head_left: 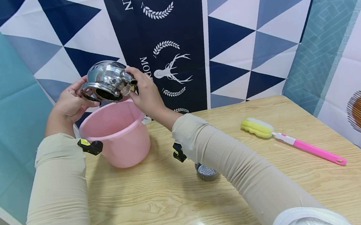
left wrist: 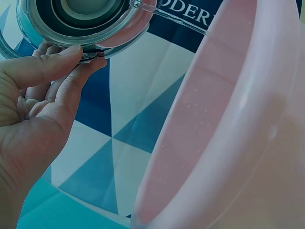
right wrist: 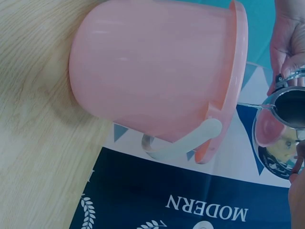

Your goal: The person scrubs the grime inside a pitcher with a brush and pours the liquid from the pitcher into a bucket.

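A shiny metal teapot (head_left: 107, 78) is tipped on its side above a pink bucket (head_left: 126, 146), its round mouth facing down toward me. A thin stream of water (right wrist: 255, 105) runs from the teapot's mouth toward the bucket in the right wrist view. My left hand (head_left: 69, 105) pinches the teapot on the left; in the left wrist view the thumb and fingers meet on a small dark metal part at its rim. On the other side, my right hand (head_left: 147, 94) grips the teapot beside its short spout (head_left: 131, 80). Droplets (left wrist: 195, 112) cling to the bucket's inner wall.
A small grey strainer (head_left: 207, 172) with a perforated bottom lies on the wooden table (head_left: 150, 209), partly behind my right sleeve. Farther right rests a brush with a yellow sponge head (head_left: 257, 127) and pink handle (head_left: 318, 152). A patterned cloth (head_left: 163, 38) hangs behind the table.
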A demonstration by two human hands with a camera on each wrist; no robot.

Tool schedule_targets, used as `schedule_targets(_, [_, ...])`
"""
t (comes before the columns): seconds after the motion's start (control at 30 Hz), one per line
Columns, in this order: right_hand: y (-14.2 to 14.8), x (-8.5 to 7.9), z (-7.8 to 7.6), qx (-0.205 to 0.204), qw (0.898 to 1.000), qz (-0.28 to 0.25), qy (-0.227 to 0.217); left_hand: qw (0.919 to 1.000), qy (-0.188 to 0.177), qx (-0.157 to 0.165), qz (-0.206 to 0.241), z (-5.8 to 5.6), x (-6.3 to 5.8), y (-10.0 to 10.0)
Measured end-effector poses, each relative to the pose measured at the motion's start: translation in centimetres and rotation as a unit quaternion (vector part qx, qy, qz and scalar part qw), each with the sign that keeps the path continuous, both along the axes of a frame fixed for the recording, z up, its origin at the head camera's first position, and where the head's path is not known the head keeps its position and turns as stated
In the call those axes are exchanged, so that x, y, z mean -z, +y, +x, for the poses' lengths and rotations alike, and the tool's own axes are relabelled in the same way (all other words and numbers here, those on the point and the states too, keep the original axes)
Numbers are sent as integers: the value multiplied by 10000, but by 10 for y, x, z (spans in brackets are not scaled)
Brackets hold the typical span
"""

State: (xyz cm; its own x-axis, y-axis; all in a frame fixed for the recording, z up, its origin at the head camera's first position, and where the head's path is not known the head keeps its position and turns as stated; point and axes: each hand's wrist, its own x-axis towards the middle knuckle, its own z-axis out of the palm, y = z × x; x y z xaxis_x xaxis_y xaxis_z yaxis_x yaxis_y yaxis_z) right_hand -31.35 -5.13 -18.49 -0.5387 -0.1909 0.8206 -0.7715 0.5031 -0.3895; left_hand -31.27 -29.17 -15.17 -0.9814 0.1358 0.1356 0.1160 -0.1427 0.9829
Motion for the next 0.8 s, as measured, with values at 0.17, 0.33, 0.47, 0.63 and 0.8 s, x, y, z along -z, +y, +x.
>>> schedule_targets(0.17, [1, 0, 1, -20, 10000, 20, 0, 9999, -35, -80, 67, 1, -1, 1])
schedule_targets(0.33, [1, -1, 2, -15, 10000, 35, 27, 9998, -71, -171, 83, 1, -1, 2])
schedule_targets(0.47, [1, 0, 1, -26, 10000, 54, 28, 9998, -43, -190, 76, 2, -1, 2])
schedule_targets(0.63, [2, 1, 1, -62, 9999, 94, 73, 9997, 10, -189, 179, 2, -1, 2])
schedule_targets(0.8, [3, 1, 1, -90, 9996, 146, 208, 9995, 4, -221, 206, 2, -1, 3])
